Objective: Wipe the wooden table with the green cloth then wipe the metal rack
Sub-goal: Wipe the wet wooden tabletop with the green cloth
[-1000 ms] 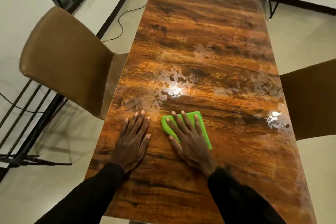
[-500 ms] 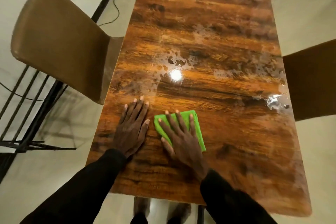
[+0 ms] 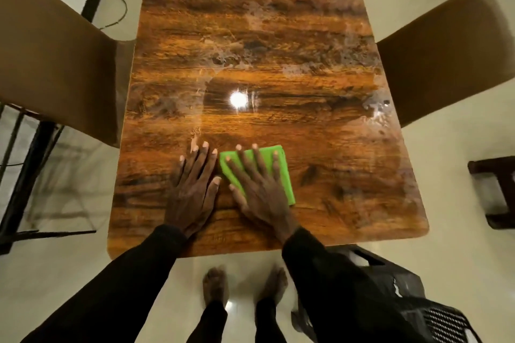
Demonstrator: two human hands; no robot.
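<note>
A folded green cloth (image 3: pixel 282 168) lies flat on the wooden table (image 3: pixel 250 36) near its front edge. My right hand (image 3: pixel 260 192) presses on the cloth with straight, spread fingers and covers most of it. Just to its left, my left hand (image 3: pixel 195 189) rests flat on the bare wood, fingers straight. Wet smears and a bright lamp reflection show on the table beyond the hands. A black metal rack (image 3: pixel 19 164) stands at the left edge of the view, partly cut off.
A tan chair (image 3: pixel 53 64) stands against the table's left side and another tan chair (image 3: pixel 451 50) at its right. A black plastic chair (image 3: pixel 404 301) sits at the lower right. A dark stool (image 3: pixel 498 192) is at the far right. My bare feet stand below the table's front edge.
Both hands and the cloth have slid back toward the table's front edge. The view has tilted down, showing the front edge, my feet and the black chair.
</note>
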